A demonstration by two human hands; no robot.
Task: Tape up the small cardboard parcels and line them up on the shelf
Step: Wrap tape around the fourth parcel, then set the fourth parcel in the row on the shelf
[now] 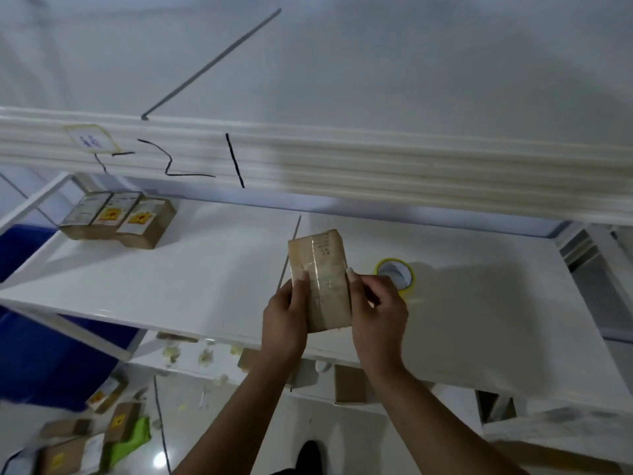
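**White shelf (171, 286), one parcel (320, 275) held**

Blurred loose parcels (125, 419) litter the floor (308, 416), count unclear. Left hand (286, 320) and right hand (378, 317) grip the taped parcel above the shelf. One yellow tape roll (390, 260) lies just behind the right hand, partly hidden. Three parcels (118, 219) line the far-left end.

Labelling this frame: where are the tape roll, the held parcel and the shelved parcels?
tape roll (412, 279): head view, yellow rim
held parcel (320, 265): head view, taped front face
shelved parcels (110, 214): head view, middle parcel's label

Packing storeroom, white metal shelving (171, 286), labelled parcels (116, 219), tape roll (394, 260)
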